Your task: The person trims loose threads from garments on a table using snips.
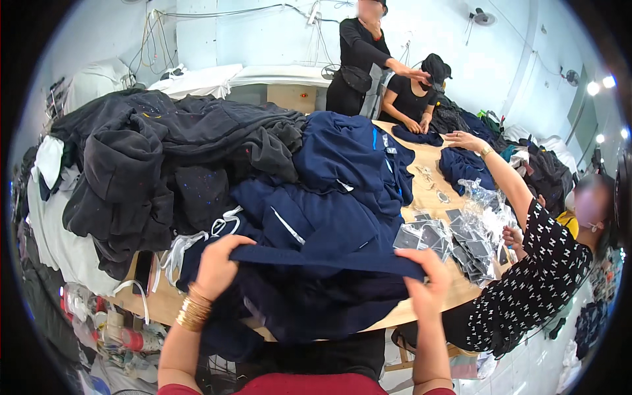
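Observation:
A navy garment [316,289] is stretched between my two hands at the near table edge, its straight band running across the top. My left hand [218,263], below which gold bracelets circle the wrist, grips the band's left end. At the right end, my right hand [428,276] holds the same band between thumb and fingers. The lower part of the garment hangs over the table's front edge. Just beyond lies a heap of navy garments [355,158] with white strips on them. What kind of garment I hold cannot be made out.
Dark grey speckled garments [138,151] are piled high at the left. Small packets with grey cards [471,243] and clear plastic cover the wooden table [428,158] at the right. One person [546,263] reaches across from the right; two others [359,66] are at the far end.

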A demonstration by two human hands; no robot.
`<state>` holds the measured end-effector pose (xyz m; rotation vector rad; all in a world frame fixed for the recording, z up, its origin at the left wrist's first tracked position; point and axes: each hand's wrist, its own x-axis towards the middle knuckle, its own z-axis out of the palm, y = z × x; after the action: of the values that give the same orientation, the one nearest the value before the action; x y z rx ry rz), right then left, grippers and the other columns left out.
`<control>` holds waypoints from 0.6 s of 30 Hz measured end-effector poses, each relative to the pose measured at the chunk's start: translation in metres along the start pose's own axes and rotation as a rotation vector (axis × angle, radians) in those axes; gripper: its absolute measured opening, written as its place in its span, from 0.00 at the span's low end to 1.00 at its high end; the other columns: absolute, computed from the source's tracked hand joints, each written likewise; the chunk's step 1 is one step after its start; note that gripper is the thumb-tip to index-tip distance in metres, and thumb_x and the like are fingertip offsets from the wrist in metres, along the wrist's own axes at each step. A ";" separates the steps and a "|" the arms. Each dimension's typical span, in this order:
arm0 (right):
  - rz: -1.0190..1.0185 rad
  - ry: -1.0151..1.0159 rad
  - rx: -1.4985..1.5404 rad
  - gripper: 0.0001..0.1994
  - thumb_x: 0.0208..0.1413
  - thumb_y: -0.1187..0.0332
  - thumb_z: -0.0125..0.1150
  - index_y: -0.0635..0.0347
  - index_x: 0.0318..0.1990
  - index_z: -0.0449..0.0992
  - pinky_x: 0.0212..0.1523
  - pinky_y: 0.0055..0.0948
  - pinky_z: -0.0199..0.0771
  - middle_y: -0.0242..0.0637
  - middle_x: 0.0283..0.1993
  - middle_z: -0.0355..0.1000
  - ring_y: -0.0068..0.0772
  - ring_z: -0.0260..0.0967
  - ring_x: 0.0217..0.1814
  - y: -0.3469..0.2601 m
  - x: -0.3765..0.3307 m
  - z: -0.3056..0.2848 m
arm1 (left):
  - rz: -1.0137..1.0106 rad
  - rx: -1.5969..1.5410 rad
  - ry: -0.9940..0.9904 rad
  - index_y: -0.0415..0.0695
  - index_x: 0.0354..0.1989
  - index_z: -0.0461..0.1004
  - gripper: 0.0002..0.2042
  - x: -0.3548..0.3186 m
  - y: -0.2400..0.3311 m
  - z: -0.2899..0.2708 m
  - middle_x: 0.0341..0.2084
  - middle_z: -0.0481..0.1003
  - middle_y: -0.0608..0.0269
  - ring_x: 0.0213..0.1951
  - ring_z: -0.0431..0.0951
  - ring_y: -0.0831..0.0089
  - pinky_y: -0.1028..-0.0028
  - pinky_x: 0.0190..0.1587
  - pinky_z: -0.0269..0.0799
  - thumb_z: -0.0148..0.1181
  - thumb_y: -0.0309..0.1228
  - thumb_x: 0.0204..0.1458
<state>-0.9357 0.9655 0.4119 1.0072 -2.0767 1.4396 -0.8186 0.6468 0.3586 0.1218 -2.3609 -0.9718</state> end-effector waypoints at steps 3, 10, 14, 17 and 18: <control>0.001 0.167 0.093 0.16 0.31 0.84 0.54 0.66 0.33 0.77 0.29 0.16 0.60 0.32 0.25 0.68 0.22 0.63 0.26 -0.026 0.009 -0.038 | -0.019 -0.031 0.043 0.39 0.33 0.75 0.15 0.013 0.021 -0.048 0.30 0.76 0.57 0.36 0.77 0.66 0.74 0.41 0.69 0.50 0.13 0.35; -0.075 -0.008 -0.172 0.08 0.43 0.73 0.55 0.65 0.31 0.76 0.39 0.22 0.66 0.36 0.30 0.73 0.25 0.70 0.34 0.012 0.126 -0.047 | -0.290 -0.016 -0.633 0.33 0.31 0.70 0.07 0.085 -0.003 -0.076 0.25 0.73 0.59 0.23 0.79 0.67 0.75 0.23 0.74 0.51 0.18 0.41; -0.243 0.452 -0.274 0.07 0.48 0.71 0.56 0.62 0.34 0.75 0.32 0.23 0.65 0.36 0.25 0.72 0.24 0.68 0.29 -0.020 0.197 -0.060 | -0.156 -0.302 0.046 0.37 0.45 0.66 0.15 0.158 0.095 -0.116 0.27 0.73 0.49 0.23 0.78 0.64 0.76 0.25 0.73 0.45 0.30 0.51; -0.446 0.687 -0.296 0.08 0.52 0.67 0.56 0.62 0.36 0.73 0.33 0.23 0.65 0.37 0.26 0.71 0.25 0.68 0.29 -0.067 0.208 -0.072 | 0.274 -0.118 0.393 0.38 0.49 0.68 0.16 0.171 0.136 -0.165 0.40 0.73 0.55 0.34 0.78 0.70 0.77 0.35 0.75 0.39 0.26 0.54; -0.485 0.648 -0.296 0.08 0.52 0.67 0.56 0.62 0.36 0.73 0.34 0.24 0.65 0.38 0.27 0.71 0.27 0.68 0.30 -0.067 0.203 -0.075 | 0.302 -0.103 0.383 0.39 0.48 0.70 0.16 0.168 0.144 -0.174 0.41 0.72 0.59 0.38 0.76 0.72 0.76 0.39 0.74 0.39 0.25 0.54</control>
<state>-1.0218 0.9550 0.6212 0.7232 -1.3962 0.9919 -0.8446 0.5959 0.6346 -0.0815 -1.9082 -0.8351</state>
